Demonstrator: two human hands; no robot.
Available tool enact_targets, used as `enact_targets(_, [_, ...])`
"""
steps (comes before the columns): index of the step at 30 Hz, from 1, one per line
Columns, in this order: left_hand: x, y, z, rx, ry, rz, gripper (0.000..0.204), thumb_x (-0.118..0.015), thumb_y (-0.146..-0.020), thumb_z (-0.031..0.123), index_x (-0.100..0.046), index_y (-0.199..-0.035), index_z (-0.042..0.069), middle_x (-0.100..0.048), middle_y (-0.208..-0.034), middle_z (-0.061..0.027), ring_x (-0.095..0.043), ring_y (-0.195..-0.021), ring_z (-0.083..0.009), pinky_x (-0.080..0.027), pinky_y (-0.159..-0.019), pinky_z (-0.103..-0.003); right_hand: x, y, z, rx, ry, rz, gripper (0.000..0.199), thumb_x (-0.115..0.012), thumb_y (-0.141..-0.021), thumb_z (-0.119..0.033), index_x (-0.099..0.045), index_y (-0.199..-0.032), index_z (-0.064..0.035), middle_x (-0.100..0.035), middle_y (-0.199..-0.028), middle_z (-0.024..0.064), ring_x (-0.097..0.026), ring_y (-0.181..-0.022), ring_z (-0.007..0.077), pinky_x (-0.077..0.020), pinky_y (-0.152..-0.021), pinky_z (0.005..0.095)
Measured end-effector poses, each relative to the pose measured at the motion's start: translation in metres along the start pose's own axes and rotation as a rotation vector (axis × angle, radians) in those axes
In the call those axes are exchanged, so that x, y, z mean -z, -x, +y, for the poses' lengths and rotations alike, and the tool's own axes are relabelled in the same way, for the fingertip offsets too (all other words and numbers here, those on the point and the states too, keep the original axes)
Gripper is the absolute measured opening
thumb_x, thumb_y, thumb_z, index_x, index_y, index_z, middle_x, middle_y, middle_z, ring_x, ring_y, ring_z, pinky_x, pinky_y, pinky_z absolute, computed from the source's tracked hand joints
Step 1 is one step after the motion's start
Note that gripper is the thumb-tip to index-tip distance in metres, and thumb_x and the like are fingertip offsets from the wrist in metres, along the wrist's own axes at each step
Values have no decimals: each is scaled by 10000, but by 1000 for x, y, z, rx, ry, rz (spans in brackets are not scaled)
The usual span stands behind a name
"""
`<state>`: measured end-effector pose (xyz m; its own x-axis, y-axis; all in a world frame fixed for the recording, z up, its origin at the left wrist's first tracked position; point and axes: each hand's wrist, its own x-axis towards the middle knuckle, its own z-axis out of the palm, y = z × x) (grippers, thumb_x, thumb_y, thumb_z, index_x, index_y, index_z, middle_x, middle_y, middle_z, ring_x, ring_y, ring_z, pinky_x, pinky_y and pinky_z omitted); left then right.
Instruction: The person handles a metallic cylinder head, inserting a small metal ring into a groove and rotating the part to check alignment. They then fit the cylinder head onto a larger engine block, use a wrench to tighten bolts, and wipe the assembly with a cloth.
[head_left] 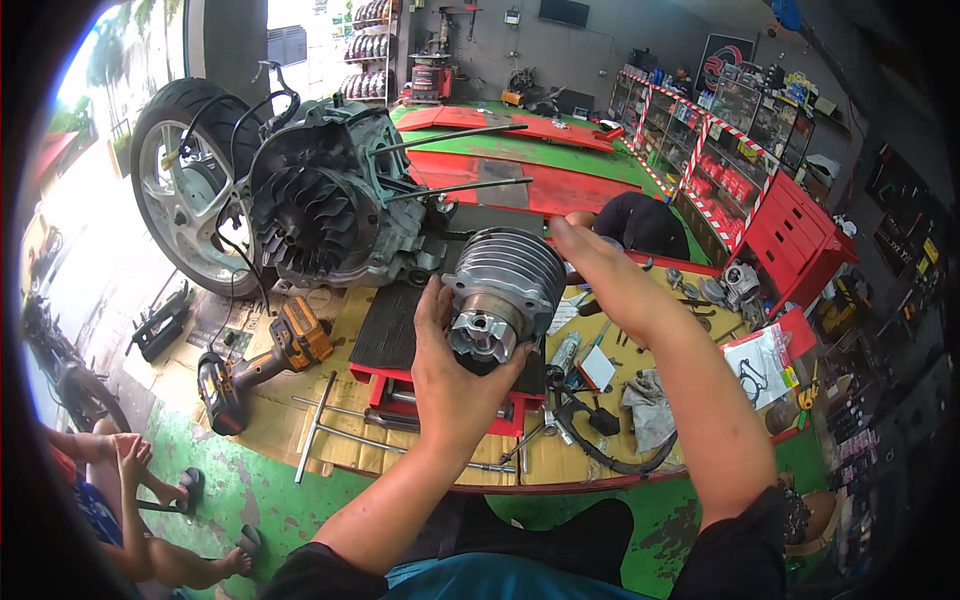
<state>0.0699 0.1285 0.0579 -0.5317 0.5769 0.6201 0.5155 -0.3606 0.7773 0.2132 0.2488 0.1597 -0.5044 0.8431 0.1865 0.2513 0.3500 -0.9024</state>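
Finned metal cylinder (512, 262), held above the workbench (545, 470), with a piston (485, 335) showing at its near end; the left hand (450, 370) clasps this near end from the left and below, thumb and fingers set apart around it; the right hand (590, 245) lies at the far right side, its fingers mostly hidden, so its grip cannot be told; beyond, to the left, stand an engine (390, 235) and a wheel (150, 130); nearer on the left lie a yellow-and-black drill (300, 338) and a T-shaped wrench (316, 428); a grey rag (652, 412) lies right.
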Motion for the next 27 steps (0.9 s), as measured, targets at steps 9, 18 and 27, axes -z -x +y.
enact_targets(9, [7, -3, -6, -40, 4, -40, 865, -920, -678, 153, -489, -1399, -55, -614, -1321, -264, -629, -1229, -380, -514, -1015, -419, -15, -37, -8, -339, -316, -418, 472, -618, -993, -540, -665, -1125, -89, -672, -1190, 43, -673, -1049, 161, -539, -875, 338])
enact_targets(18, [50, -61, -3, -702, -44, -521, 826, -840, -670, 100, -504, -1420, 20, -571, -1450, -179, -537, -1348, -400, -446, -1119, -476, -24, 50, 26, -26, -1109, -323, 771, -440, -1011, -663, -463, -1489, -58, -589, -1420, 102, -570, -1301, 244, -440, -1101, 418])
enact_targets(27, [57, -91, 45, -1120, -94, -854, 538, -708, -855, 219, -585, -1344, 31, -599, -1448, -155, -575, -1334, -388, -459, -1107, -545, -30, 119, 39, -3, -1239, -207, 805, -665, -941, -487, -365, -1535, -35, -572, -1426, 149, -603, -1278, 295, -492, -1077, 487])
